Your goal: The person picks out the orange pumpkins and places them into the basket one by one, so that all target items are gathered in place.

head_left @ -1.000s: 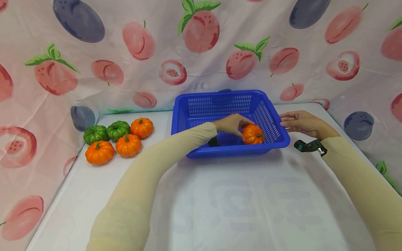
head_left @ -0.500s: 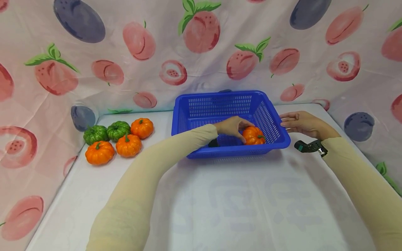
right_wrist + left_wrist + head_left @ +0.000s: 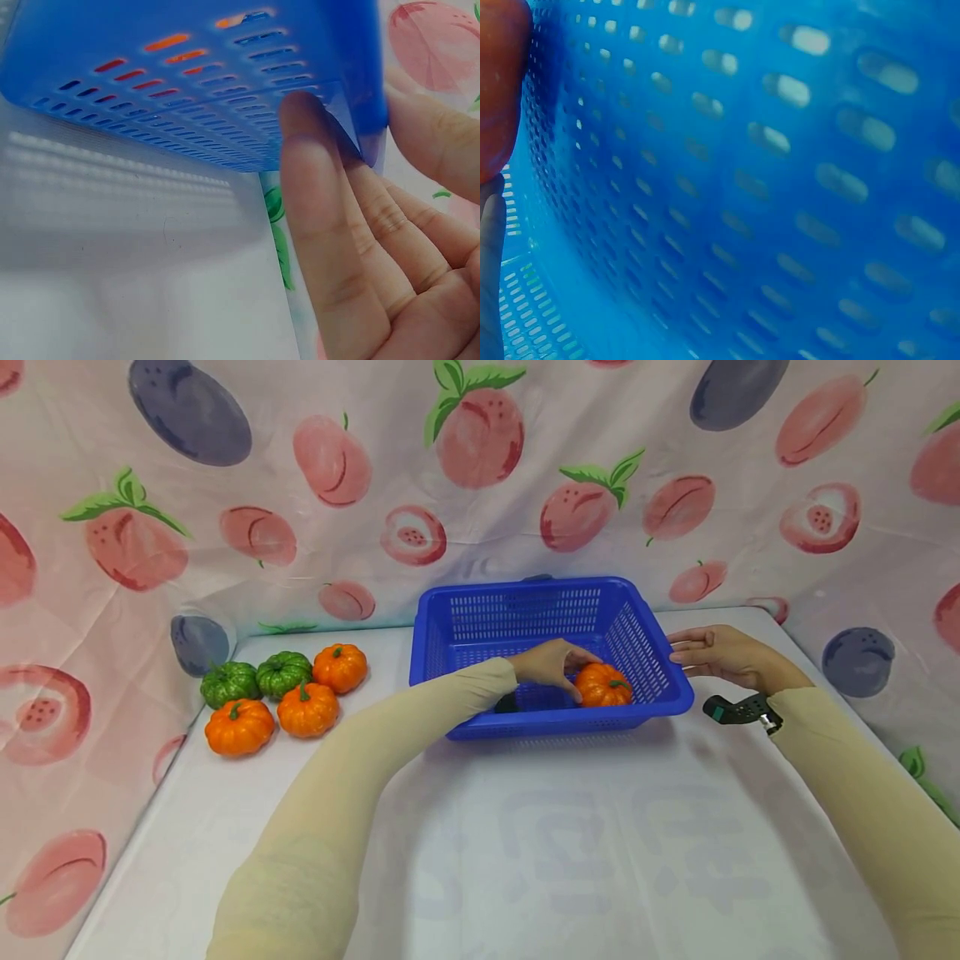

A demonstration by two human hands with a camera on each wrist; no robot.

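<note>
Inside the blue plastic basket (image 3: 480,725), my left hand (image 3: 547,664) holds an orange pumpkin (image 3: 606,687) from its left side, thumb near the front and fingers behind. In the left wrist view, the pumpkin (image 3: 499,82) shows only at the left edge with one finger (image 3: 490,262) against its underside. My right hand (image 3: 723,656) grips the right rim of the basket. In the right wrist view, digits of the right hand (image 3: 360,247) lie on both sides of the basket rim (image 3: 366,90); orange shows through the slots.
On the left of the white table (image 3: 525,860) sit two green pumpkins (image 3: 229,684) and several orange pumpkins (image 3: 308,709). A fruit-print cloth (image 3: 480,527) rises behind and beside the table. A black wrist camera (image 3: 738,709) hangs at the right wrist.
My left hand and the orange pumpkin shift very slightly, lastly a little to the left. The right hand and the basket stay nearly in place.
</note>
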